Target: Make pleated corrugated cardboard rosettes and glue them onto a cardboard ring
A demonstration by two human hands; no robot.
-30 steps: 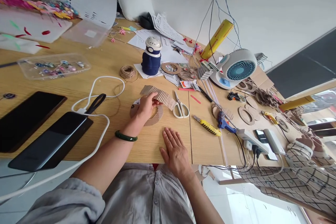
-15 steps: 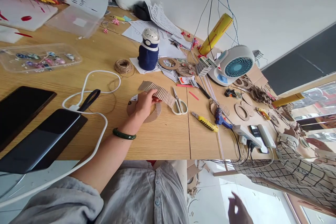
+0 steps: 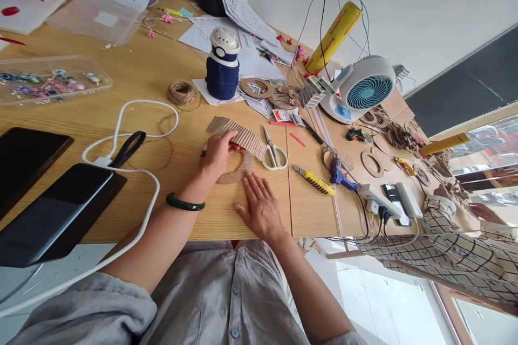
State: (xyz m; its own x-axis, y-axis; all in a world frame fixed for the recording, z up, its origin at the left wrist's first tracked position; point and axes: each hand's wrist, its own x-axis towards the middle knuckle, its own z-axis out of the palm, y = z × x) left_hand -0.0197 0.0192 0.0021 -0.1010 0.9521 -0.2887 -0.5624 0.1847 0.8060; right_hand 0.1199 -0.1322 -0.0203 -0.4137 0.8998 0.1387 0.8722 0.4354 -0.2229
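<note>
A curved strip of corrugated cardboard [image 3: 247, 138] is pinched in my left hand [image 3: 219, 152], raised a little over the table. Beneath it lies a flat cardboard ring [image 3: 231, 177], partly covered by that hand and the strip. My right hand [image 3: 261, 207] rests palm down with its fingers stretched out, the tips at the right edge of the ring. Just right of the strip's end are white-handled scissors [image 3: 275, 155], blades pointing away from me. A yellow utility knife [image 3: 314, 180] lies farther right, beside a blue glue gun [image 3: 341, 175].
Twine [image 3: 182, 93] and a blue-and-white bottle [image 3: 223, 64] stand behind my hands. To the left lie a power bank [image 3: 60, 210] and a white cable [image 3: 156, 183]. A fan [image 3: 366, 89] and a power strip [image 3: 378, 199] are at right, near another person's checked sleeve [image 3: 443, 226].
My right hand has come up from below the table edge at lower right and now lies on the tabletop by the ring. My left hand still grips the strip.
</note>
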